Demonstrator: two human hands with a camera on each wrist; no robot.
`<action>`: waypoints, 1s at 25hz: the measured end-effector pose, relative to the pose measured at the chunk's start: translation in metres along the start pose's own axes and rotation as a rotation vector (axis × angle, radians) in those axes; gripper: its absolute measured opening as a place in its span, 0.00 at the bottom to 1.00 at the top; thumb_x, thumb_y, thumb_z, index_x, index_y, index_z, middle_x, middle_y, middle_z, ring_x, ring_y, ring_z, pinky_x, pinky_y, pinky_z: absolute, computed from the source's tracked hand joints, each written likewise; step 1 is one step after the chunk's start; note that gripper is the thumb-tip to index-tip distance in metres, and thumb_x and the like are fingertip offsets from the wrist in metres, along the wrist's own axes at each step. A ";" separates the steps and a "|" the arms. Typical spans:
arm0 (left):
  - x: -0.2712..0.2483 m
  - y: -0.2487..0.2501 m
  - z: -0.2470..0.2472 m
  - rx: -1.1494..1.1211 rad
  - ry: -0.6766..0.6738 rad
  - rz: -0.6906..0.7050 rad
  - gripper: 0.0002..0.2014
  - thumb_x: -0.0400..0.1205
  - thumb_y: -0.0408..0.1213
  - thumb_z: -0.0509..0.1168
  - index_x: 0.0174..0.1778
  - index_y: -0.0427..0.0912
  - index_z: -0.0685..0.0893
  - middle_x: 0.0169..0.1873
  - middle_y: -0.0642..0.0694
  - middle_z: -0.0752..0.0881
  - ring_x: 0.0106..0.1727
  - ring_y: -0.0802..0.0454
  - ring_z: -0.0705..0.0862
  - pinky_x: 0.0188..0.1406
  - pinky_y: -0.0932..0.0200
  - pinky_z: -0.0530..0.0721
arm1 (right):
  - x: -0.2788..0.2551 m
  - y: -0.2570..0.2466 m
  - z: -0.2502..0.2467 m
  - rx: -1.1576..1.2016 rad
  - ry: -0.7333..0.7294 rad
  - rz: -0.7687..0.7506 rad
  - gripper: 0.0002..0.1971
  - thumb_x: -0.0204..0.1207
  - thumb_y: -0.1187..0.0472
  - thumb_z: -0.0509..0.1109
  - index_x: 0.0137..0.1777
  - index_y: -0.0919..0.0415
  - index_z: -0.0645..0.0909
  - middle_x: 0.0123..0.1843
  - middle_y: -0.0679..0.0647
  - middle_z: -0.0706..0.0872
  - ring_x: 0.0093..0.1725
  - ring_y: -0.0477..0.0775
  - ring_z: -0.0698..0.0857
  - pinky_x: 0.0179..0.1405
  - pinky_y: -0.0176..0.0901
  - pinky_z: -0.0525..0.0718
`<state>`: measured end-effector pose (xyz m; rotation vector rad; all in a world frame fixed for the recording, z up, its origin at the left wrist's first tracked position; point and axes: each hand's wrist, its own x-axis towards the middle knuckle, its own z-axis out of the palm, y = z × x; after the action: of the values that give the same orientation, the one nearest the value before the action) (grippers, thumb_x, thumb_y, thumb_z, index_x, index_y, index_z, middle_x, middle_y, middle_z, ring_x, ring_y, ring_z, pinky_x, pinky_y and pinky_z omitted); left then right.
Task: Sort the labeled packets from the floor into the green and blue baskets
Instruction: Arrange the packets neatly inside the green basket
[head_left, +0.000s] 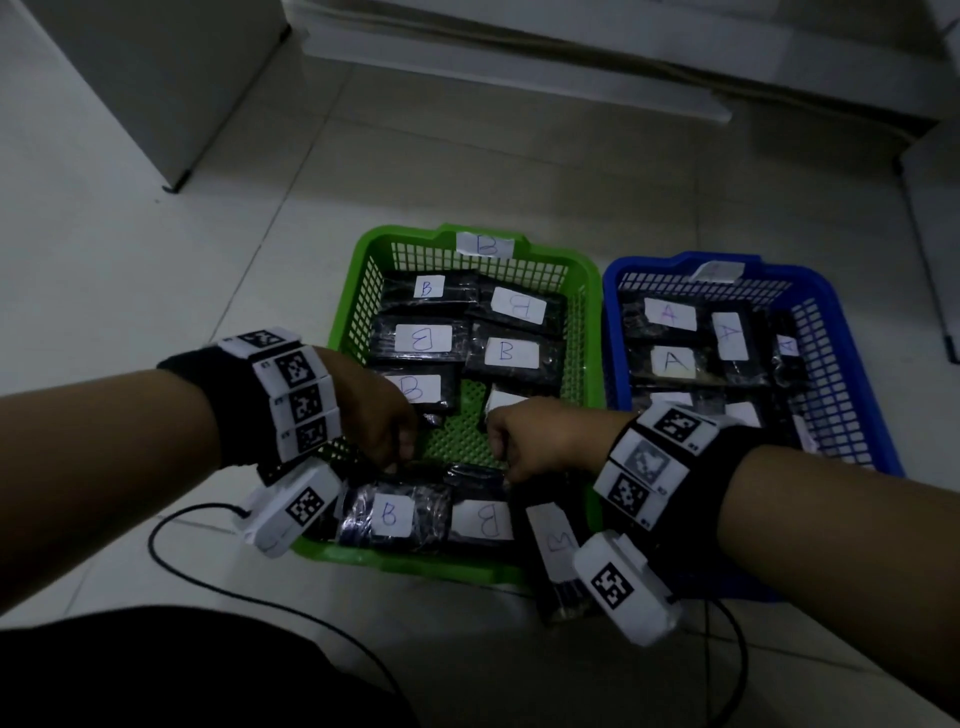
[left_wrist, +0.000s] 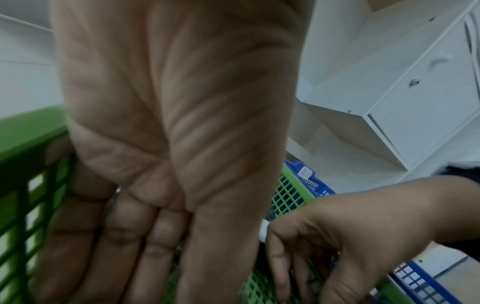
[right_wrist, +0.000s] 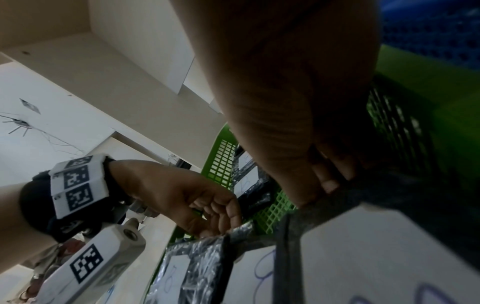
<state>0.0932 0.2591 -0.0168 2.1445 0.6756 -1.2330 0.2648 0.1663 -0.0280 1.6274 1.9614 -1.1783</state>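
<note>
The green basket holds several black packets with white "B" labels; the blue basket to its right holds several labelled "A". At the green basket's near edge stand two B packets side by side. My left hand has its fingers curled over the top edge of the left B packet. My right hand pinches the top edge of the right B packet. In the right wrist view the right hand's fingers clamp that black packet, and the left hand grips its own packet. A third packet leans over the basket's near right corner.
Both baskets stand on a pale tiled floor. A black cable loops over the floor at the near left. A white cabinet stands at the back left, and low white furniture runs along the back and right.
</note>
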 end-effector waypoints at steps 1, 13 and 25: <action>0.000 0.000 -0.001 0.014 -0.007 -0.004 0.19 0.79 0.38 0.67 0.67 0.45 0.79 0.59 0.45 0.84 0.53 0.55 0.78 0.51 0.64 0.78 | 0.000 0.000 -0.001 0.007 -0.001 0.006 0.17 0.71 0.61 0.76 0.59 0.61 0.79 0.51 0.54 0.85 0.48 0.50 0.79 0.33 0.38 0.73; -0.002 -0.002 -0.005 -0.100 -0.018 0.052 0.19 0.81 0.37 0.66 0.64 0.31 0.75 0.46 0.44 0.82 0.34 0.62 0.79 0.24 0.78 0.73 | -0.002 0.016 -0.037 0.034 0.156 0.037 0.11 0.71 0.56 0.73 0.44 0.55 0.72 0.40 0.49 0.76 0.42 0.52 0.76 0.31 0.42 0.71; 0.015 -0.027 -0.019 0.139 0.659 -0.126 0.35 0.83 0.52 0.57 0.82 0.51 0.47 0.70 0.37 0.63 0.72 0.38 0.66 0.70 0.39 0.74 | 0.011 0.026 -0.029 -0.290 0.588 0.001 0.25 0.68 0.62 0.73 0.62 0.61 0.66 0.60 0.61 0.73 0.57 0.63 0.74 0.45 0.48 0.70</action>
<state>0.0934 0.2931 -0.0285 2.6785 1.0267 -0.6192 0.2930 0.1957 -0.0285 1.9529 2.3255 -0.3940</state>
